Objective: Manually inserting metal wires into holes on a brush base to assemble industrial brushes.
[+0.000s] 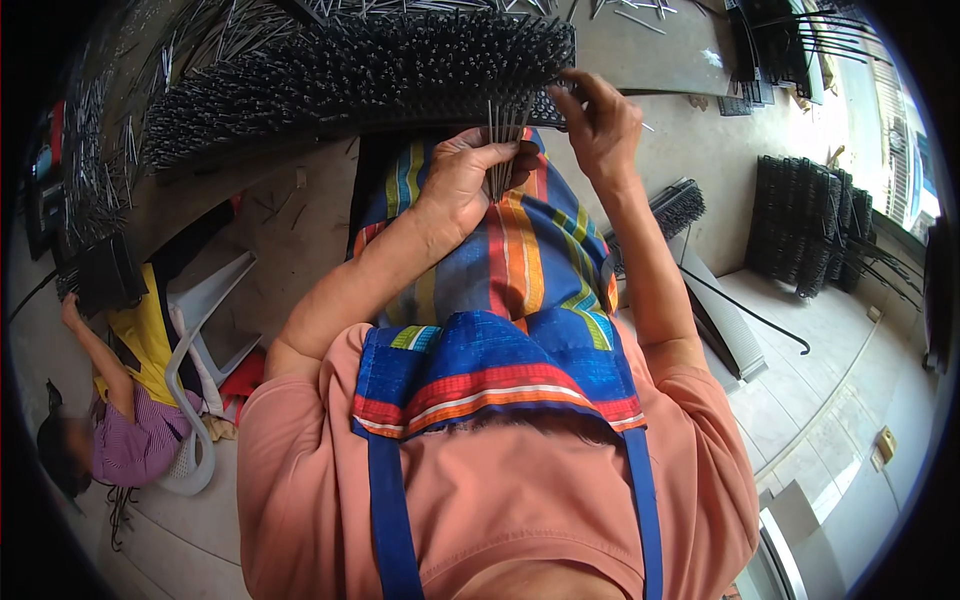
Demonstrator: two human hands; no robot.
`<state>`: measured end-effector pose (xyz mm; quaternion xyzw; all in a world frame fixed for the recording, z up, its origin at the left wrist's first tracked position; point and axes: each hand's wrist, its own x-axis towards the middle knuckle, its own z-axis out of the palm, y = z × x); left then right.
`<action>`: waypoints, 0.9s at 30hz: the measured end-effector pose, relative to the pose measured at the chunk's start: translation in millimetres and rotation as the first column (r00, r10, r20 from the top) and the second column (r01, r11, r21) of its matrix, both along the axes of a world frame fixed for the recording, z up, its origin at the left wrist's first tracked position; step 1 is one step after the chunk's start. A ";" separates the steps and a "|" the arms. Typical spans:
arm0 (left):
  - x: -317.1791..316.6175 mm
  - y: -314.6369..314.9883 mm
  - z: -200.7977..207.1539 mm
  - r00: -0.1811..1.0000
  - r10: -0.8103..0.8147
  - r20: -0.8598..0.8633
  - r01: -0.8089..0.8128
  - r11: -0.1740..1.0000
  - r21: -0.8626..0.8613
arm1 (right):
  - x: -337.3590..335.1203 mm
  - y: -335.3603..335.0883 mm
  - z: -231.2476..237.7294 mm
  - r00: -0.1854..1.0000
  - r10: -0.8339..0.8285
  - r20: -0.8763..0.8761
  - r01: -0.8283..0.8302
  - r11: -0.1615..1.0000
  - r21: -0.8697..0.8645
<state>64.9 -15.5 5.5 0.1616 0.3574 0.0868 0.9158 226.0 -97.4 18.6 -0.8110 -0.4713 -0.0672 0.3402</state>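
Observation:
My left hand [462,178] is closed around a small bundle of thin metal rods [496,125], which stand upright above my lap. Just beyond it lies a long black rack [546,108] with rows of small holes, packed with many upright dark rods [370,70]. At the rack's right end, my right hand [606,125] is pinched with thumb and fingertips together over the holes. Whatever sits between those fingertips is too small to make out. A striped, colourful apron [520,250] covers my lap below both hands.
Loose rods [240,35] lie in heaps behind and left of the rack. Black filled racks [805,220] stand stacked at the right, near a smaller rod-filled rack [678,205]. To the left, another person [140,435] works beside a white plastic chair [195,400].

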 end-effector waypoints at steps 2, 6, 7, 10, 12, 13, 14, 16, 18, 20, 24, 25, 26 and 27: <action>2.1 -1.0 1.8 0.998 -0.031 0.049 0.031 0.999 0.008 | -2.8 -3.7 -3.0 0.620 0.045 -0.784 -0.070 0.998 0.002; 2.4 -1.7 7.0 0.999 -0.048 0.027 0.047 0.999 0.021 | -8.7 -2.0 8.1 0.248 0.001 -0.969 -0.044 0.999 -0.010; 2.4 -1.4 5.6 1.000 -0.002 0.003 0.002 1.000 0.031 | -8.6 -0.5 9.6 0.247 0.003 -0.969 -0.045 0.999 -0.008; -3.0 2.4 -1.3 0.996 0.010 -0.091 -0.006 0.999 0.045 | -6.0 6.3 11.4 0.434 0.142 -0.890 0.260 0.926 0.275; -5.6 2.6 -5.4 0.987 -0.023 -0.161 0.031 0.999 0.044 | -9.4 19.1 12.7 0.515 0.193 -0.835 0.297 0.874 0.385; -5.5 -0.4 -4.1 0.986 0.000 -0.167 0.008 0.999 0.045 | -10.4 23.6 14.9 0.597 0.227 -0.770 0.324 0.809 0.490; -5.5 -2.3 -3.5 0.985 0.023 -0.173 -0.016 0.999 0.047 | -5.1 26.8 2.8 0.711 0.190 -0.677 0.251 0.831 0.497; -7.5 -1.9 -6.0 0.987 0.007 -0.162 0.001 0.999 0.051 | -7.3 27.5 3.8 0.794 0.155 -0.588 0.178 0.865 0.469; -9.2 -0.2 -8.6 0.988 -0.007 -0.152 0.016 0.998 0.056 | -6.3 31.0 6.1 0.880 0.157 -0.448 0.066 0.894 0.443; -11.2 0.1 -10.2 0.995 0.021 -0.099 -0.018 0.999 0.033 | -7.7 29.9 10.0 0.860 0.181 -0.477 0.065 0.889 0.454; -9.1 -2.2 -14.1 0.993 0.045 -0.109 -0.040 0.998 0.042 | -7.0 29.7 0.0 0.886 0.201 -0.417 0.004 0.897 0.441; -9.0 -2.3 -14.7 0.995 0.026 -0.093 -0.024 0.999 0.025 | -8.0 29.6 -1.6 0.886 0.203 -0.417 0.002 0.898 0.440; -9.1 -2.4 -15.3 0.997 0.007 -0.076 -0.007 1.000 0.009 | -9.5 29.7 -2.8 0.916 0.183 -0.358 -0.040 0.928 0.371; -9.5 -2.4 -15.9 0.997 0.009 -0.076 -0.009 1.000 0.008 | -10.8 29.8 -4.3 0.941 0.168 -0.295 -0.077 0.952 0.296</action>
